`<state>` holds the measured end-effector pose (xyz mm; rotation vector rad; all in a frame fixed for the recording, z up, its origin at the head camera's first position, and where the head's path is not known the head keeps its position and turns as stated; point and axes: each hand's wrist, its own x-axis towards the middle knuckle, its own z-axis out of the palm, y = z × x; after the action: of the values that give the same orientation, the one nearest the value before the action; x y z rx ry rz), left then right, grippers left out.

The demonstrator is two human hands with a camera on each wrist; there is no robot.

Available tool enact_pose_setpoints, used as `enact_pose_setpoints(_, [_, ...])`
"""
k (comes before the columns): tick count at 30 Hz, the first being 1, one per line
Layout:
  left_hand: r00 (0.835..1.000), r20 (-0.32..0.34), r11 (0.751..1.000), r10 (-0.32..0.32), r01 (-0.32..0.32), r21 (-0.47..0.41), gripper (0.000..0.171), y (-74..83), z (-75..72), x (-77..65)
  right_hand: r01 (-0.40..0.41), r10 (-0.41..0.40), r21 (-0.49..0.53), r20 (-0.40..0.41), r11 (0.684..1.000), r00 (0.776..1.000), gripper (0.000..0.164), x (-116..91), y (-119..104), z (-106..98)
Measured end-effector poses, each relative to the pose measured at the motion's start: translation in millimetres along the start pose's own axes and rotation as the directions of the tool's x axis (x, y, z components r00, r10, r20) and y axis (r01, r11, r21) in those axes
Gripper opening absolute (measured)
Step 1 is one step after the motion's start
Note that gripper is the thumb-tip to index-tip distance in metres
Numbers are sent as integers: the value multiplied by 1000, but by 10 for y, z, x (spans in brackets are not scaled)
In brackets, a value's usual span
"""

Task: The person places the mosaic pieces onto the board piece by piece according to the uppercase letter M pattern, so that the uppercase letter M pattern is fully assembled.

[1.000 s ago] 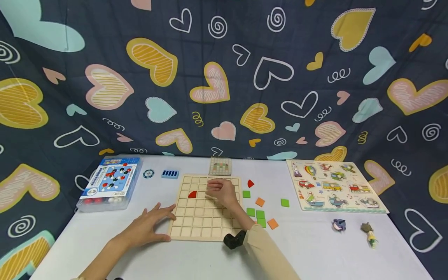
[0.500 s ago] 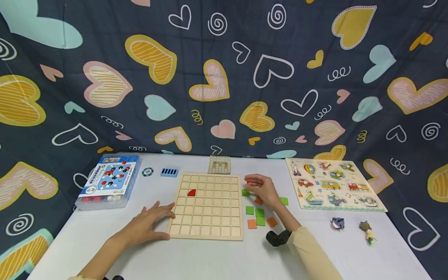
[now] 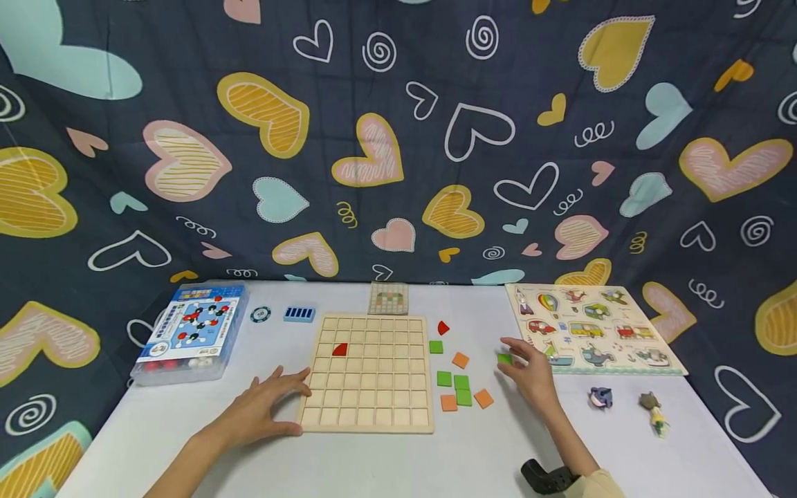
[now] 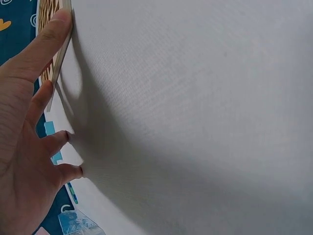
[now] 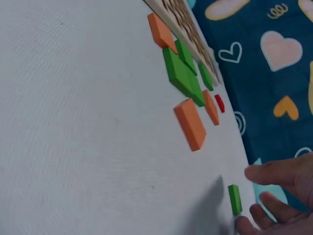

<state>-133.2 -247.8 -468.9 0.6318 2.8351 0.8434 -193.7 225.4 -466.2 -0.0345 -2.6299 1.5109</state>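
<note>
one green tile (image 5: 234, 199) lies just beside the right hand (image 3: 530, 373).

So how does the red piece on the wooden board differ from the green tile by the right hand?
Shape: the red piece has a curved edge; the green tile looks straight-edged.
Place: the red piece lies on the wooden board; the green tile is off it, near the right hand.
Both are small and single-coloured.

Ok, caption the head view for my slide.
Left hand on the edge of a gridded wooden board, right hand close to a green tile on the white table.
</note>
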Motion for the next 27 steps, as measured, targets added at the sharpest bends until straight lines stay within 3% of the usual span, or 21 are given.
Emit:
enact_pose_setpoints(4, [999,-32,1000,7,-7,6,50,3,1,5,-2,2,7,3,1000,1000,52,20,29,49])
enact_pose_setpoints(13, [1000,-8,1000,10,-10,-17,50,22,21,-10,4,1,100,-44,995,999,49,104,98,223])
enact_pose_setpoints(19, [999,-21,999,35,-35,-6,48,7,34,-6,-67,65,-32,-70,997,995,45,116,92,236])
enact_pose_setpoints(23, [1000,-18,1000,24,-25,-3,48,6,31,-4,-32,28,-63,-72,997,997,37,126,107,244])
enact_pose_setpoints(27, [1000,-15,1000,17,-17,1,50,16,21,-6,28,-29,-32,-51,999,998,33,158,124,249])
